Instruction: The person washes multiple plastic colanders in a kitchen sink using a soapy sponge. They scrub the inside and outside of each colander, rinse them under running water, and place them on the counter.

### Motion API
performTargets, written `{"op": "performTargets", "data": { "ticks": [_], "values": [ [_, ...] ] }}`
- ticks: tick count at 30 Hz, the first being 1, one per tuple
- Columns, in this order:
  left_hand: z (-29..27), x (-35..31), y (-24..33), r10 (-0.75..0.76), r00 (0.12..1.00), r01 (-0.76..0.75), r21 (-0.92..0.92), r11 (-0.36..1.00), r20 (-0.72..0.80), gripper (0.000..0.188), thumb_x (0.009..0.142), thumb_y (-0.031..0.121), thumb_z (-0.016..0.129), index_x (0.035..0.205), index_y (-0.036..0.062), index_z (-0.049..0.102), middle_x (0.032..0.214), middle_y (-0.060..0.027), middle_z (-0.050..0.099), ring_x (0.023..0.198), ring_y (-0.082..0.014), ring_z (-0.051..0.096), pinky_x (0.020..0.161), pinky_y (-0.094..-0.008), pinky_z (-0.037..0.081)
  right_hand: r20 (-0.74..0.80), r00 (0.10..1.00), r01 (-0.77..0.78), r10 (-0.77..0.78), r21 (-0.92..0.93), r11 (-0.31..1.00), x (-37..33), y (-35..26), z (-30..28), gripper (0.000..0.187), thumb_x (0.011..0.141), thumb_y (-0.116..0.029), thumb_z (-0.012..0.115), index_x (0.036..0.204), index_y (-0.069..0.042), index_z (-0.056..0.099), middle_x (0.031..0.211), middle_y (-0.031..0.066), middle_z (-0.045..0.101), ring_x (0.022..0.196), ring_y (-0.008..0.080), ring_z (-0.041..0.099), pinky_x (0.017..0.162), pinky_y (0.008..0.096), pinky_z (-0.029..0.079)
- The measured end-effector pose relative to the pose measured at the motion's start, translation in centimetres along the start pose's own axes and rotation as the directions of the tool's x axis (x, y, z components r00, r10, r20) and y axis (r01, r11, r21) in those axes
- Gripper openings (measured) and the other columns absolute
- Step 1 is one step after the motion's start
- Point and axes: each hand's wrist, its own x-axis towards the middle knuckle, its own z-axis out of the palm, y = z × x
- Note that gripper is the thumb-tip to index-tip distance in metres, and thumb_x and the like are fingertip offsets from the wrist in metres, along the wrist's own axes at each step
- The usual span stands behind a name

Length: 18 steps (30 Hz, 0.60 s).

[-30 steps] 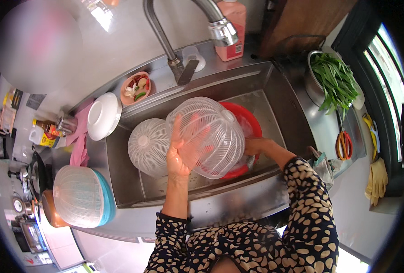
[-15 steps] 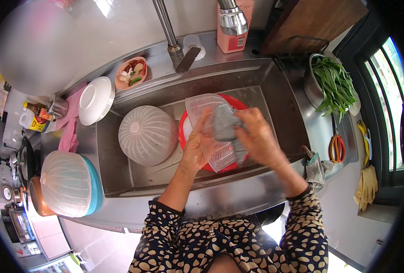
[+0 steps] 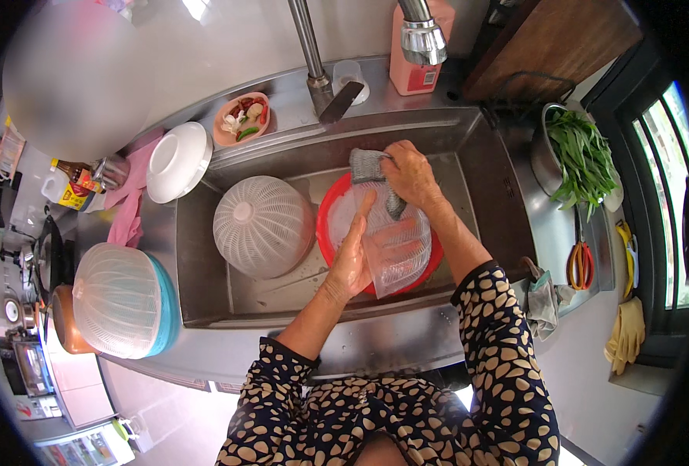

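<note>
Over the sink, my left hand (image 3: pixel 351 260) is closed on a translucent plastic mesh cover (image 3: pixel 399 245), with its thumb in front and its fingers showing through from behind. A crumpled grey cloth (image 3: pixel 368 165) is bunched in my right hand (image 3: pixel 411 172), against the cover's far edge. Directly beneath is a red basin (image 3: pixel 323 221), partly hidden by the cover and my hands; whitish suds seem to lie in it. To the left, a translucent slotted plastic dome (image 3: pixel 260 233) sits in the sink.
The steel sink (image 3: pixel 205 287) has a faucet (image 3: pixel 310 54) behind it. White bowls (image 3: pixel 177 163), a pink dish (image 3: pixel 224 124) of garlic and chillies, and a pink jug (image 3: pixel 422 66) stand around the rim. Right: a pot of greens (image 3: pixel 581 159), scissors (image 3: pixel 581 266), a rag (image 3: pixel 542 303). Left: a covered blue basin (image 3: pixel 167 307).
My right hand and the cloth have moved up to the cover's far edge. The left hand has turned the cover, and its thumb now points upward. The whole view has shifted slightly.
</note>
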Motion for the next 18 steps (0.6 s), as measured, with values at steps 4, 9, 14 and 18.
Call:
{"op": "performTargets", "data": {
  "ticks": [4,9,14,18],
  "values": [
    [-0.1,0.1,0.2,0.002,0.997,-0.001,0.014,1.000,-0.078,0.061,0.089,0.052,0.044,0.138,0.0205,0.025,0.125,-0.0166,0.049,0.115,-0.0356,0.049,0.093,-0.0517,0.042,-0.066,0.992,0.116,-0.111,0.072,0.991,-2.6,0.4,-0.8,0.015,0.075,-0.012,0.058,0.080,0.001,0.055,0.090,0.0199,0.056,0.082,0.0390,0.055,0.072,0.0447,0.045],
    [-0.3,0.6,0.1,0.027,0.969,-0.094,-0.267,0.959,-0.244,0.065,0.087,0.059,0.038,0.129,0.0092,0.042,0.121,-0.0126,0.052,0.113,-0.0272,0.050,0.097,-0.0447,0.040,0.018,0.974,0.227,-0.226,-0.069,0.972,-8.0,-5.4,-2.9,0.017,0.069,-0.015,0.064,0.080,-0.004,0.056,0.101,0.0126,0.055,0.093,0.0337,0.053,0.076,0.0448,0.043],
    [-1.1,0.5,-0.3,0.108,0.991,-0.123,-0.221,0.968,-0.080,0.071,0.083,0.069,0.035,0.130,0.0158,0.042,0.125,-0.0096,0.050,0.113,-0.0254,0.050,0.097,-0.0414,0.040,0.043,0.913,0.409,-0.407,-0.116,0.905,-9.5,-7.1,-3.0,0.021,0.066,-0.014,0.065,0.082,-0.006,0.055,0.101,0.0082,0.056,0.095,0.0294,0.052,0.078,0.0421,0.041],
    [-0.6,0.2,-0.3,-0.144,0.990,0.139,-0.350,0.926,0.013,0.065,0.087,0.065,0.032,0.135,0.0211,0.035,0.124,-0.0115,0.050,0.115,-0.0267,0.049,0.096,-0.0419,0.041,-0.025,0.978,0.204,-0.208,-0.127,0.971,-6.7,-5.7,-2.3,0.019,0.069,-0.010,0.061,0.087,-0.006,0.056,0.094,0.0098,0.056,0.085,0.0317,0.053,0.073,0.0435,0.043]
  ]
}}
